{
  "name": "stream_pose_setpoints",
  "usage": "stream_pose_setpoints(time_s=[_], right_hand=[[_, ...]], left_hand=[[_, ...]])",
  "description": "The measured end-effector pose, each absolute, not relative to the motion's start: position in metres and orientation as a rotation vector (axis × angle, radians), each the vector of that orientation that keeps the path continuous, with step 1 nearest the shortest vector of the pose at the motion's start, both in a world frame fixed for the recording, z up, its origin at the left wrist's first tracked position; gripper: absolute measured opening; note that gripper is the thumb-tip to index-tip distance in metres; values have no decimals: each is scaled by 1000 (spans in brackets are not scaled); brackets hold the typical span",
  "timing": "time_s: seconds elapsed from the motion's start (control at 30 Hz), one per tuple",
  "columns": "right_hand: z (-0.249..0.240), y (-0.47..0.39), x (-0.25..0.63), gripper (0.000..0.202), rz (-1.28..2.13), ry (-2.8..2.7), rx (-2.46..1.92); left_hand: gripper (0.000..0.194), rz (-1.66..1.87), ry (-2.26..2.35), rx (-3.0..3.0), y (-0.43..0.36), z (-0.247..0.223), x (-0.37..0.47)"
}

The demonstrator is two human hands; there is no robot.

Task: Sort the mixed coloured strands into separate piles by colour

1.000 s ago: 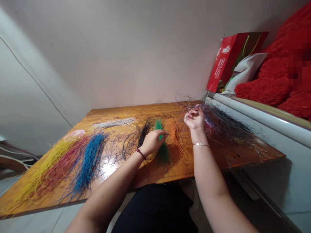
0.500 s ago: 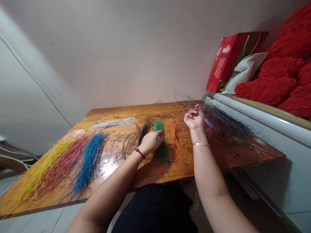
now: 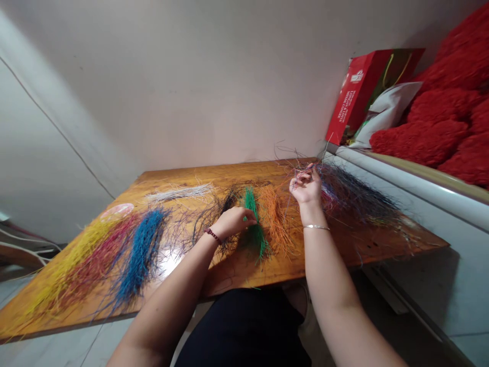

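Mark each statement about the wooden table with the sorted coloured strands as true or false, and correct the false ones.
1. The left hand rests beside the green strand bundle. True.
2. The right hand lies flat on the wooden table. False: it is raised, pinching strands from the mixed tangled pile.
3. The blue strand bundle lies next to the red strand bundle. True.
4. The orange strand bundle lies at the table's far left. False: yellow strands lie there.

Red box [image 3: 357, 97]: white lettering, too blurred to read.
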State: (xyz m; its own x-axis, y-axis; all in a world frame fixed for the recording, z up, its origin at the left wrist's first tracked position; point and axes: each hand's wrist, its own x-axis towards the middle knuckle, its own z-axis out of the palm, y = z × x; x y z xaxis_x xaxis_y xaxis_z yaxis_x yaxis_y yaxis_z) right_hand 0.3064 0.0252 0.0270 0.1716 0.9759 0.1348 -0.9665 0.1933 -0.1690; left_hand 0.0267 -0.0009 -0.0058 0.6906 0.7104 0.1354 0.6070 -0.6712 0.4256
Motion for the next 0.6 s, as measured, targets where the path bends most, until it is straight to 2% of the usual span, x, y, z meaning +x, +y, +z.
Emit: stream_pose_setpoints(time_s=[0.4, 0.6], right_hand=[[27, 26, 307, 7, 1371, -242, -72], [26, 28, 308, 7, 1388, -240, -38]], left_hand=[[19, 390, 1149, 2669, -3, -6, 28], [21, 567, 1146, 2713, -7, -2, 34]])
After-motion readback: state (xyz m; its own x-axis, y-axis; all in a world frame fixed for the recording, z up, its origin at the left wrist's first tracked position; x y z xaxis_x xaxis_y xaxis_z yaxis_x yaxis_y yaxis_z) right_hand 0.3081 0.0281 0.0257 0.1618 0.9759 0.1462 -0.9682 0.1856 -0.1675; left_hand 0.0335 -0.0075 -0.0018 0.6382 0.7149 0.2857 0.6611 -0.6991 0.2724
